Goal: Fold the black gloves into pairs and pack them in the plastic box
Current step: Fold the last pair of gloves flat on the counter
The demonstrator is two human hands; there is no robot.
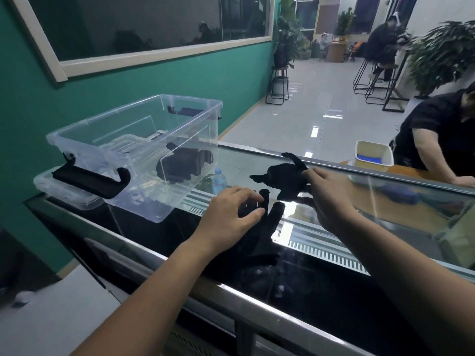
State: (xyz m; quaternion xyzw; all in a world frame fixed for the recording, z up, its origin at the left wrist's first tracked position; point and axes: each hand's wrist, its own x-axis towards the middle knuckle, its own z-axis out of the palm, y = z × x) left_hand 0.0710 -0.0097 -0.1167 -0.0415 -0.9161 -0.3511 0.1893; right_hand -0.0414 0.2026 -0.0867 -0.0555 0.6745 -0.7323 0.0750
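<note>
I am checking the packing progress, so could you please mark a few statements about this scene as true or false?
1. The plastic box is empty. False: folded gloves already lie inside it.
2. The right hand holds the far glove. True.
3. A lid is shut on top of the box. False: its top is open.
4. The left hand is on the near glove, which lies on the counter. True.
</note>
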